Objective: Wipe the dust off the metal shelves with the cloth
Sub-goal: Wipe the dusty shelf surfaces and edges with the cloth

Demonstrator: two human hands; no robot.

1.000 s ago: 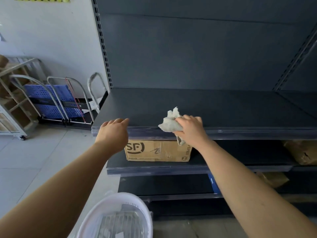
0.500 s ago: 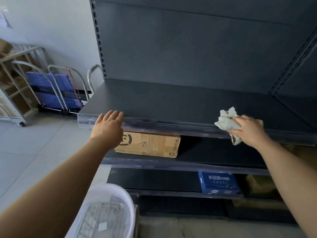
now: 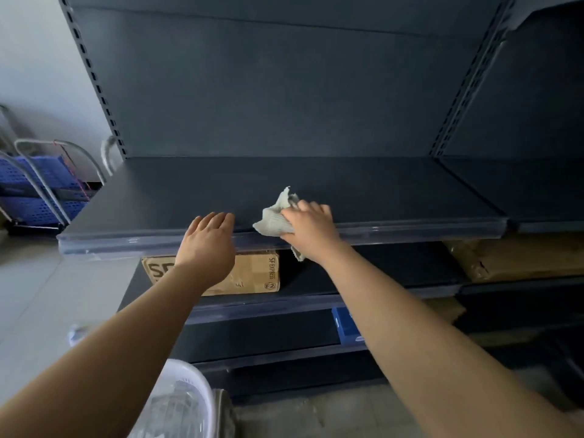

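- Across the middle of the frame, a dark metal shelf (image 3: pixel 316 184) is seen, fronted by a clear plastic strip.
- At centre, a crumpled cloth (image 3: pixel 274 219) is gripped by the closed fingers of the right hand (image 3: pixel 311 229) and pressed on the shelf's front edge.
- Just left, the left hand (image 3: pixel 207 248) is held open, its fingers empty, at the edge.
- Below, a cardboard box (image 3: pixel 252 273) is stored; at lower left, pale floor tiles (image 3: pixel 31 295) and a white basket (image 3: pixel 186 403) are seen.

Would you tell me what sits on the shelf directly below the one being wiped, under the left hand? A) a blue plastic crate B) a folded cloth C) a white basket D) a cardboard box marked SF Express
D: the cardboard box, printed SF Express, rests on the lower shelf beneath the left hand.
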